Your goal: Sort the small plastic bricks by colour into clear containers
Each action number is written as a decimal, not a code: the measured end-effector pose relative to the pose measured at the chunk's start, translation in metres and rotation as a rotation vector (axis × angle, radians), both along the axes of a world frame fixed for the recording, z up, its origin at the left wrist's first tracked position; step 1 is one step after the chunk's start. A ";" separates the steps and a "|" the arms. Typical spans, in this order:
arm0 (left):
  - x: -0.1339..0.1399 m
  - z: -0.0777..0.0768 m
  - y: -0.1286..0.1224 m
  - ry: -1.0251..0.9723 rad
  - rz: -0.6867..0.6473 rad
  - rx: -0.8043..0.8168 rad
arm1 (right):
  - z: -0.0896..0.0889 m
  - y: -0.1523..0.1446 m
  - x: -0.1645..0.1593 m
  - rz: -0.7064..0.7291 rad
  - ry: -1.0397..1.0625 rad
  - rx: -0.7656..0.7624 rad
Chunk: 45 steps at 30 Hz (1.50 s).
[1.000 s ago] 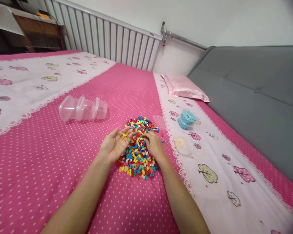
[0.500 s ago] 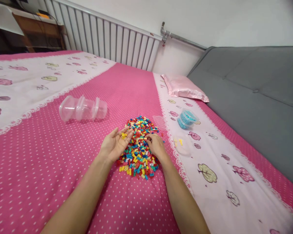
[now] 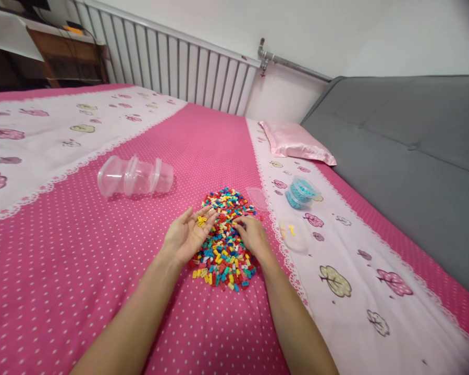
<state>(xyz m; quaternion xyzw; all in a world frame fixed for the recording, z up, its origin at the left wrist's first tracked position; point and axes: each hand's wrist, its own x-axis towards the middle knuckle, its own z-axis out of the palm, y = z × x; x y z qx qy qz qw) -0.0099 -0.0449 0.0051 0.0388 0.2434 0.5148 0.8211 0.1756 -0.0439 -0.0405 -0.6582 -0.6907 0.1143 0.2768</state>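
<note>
A heap of small multicoloured toy bricks (image 3: 224, 252) lies on the pink bedspread between my hands. At the heap's left side, my left hand (image 3: 187, 234) is turned palm up with its fingers stretched out. Several yellow toy bricks (image 3: 202, 221) rest on that palm and fingers. My right hand (image 3: 253, 234) is over the heap's right side, palm down, with thumb and fingertips drawn together in a pinch. Whatever is between those fingertips is too small to make out.
Right of the heap stands a clear tub of blue pieces (image 3: 300, 192). Nearer lies a clear lid (image 3: 299, 239) with a few yellow bricks, and another lid (image 3: 257, 199) sits behind. Stacked clear containers (image 3: 136, 177) lie sideways at left. A pink pillow (image 3: 297, 140) rests by the grey headboard (image 3: 406, 125).
The whole view has shifted slightly down and to the right. Both hands keep nearly the same pose at the heap, and the yellow bricks stay on my left palm.
</note>
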 end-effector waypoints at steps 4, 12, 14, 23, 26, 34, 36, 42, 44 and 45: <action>0.003 -0.001 -0.003 -0.045 -0.085 0.018 | 0.017 -0.007 -0.005 0.003 0.167 0.131; 0.009 -0.001 -0.009 -0.104 -0.232 0.044 | 0.053 -0.029 -0.022 0.128 0.299 0.244; 0.006 0.001 -0.008 -0.070 -0.204 0.044 | 0.054 -0.030 -0.014 0.079 0.268 0.173; -0.011 0.001 0.001 0.097 -0.018 0.052 | 0.043 -0.033 -0.004 0.300 0.048 -0.133; -0.010 0.001 0.002 0.102 -0.014 0.029 | 0.034 -0.029 -0.010 0.362 0.004 -0.130; -0.009 0.004 0.002 0.125 0.038 -0.029 | 0.011 -0.007 0.010 0.120 0.040 -0.041; -0.010 0.004 0.002 0.132 0.045 -0.040 | 0.008 -0.004 0.015 0.053 0.088 0.001; -0.010 0.003 0.002 0.141 0.046 -0.042 | 0.004 0.002 0.014 0.081 0.058 0.167; -0.009 0.004 0.001 0.139 0.058 -0.046 | 0.000 0.004 0.008 0.132 0.014 0.168; -0.009 0.004 0.001 0.137 0.063 -0.049 | -0.003 0.005 0.005 0.142 -0.007 0.155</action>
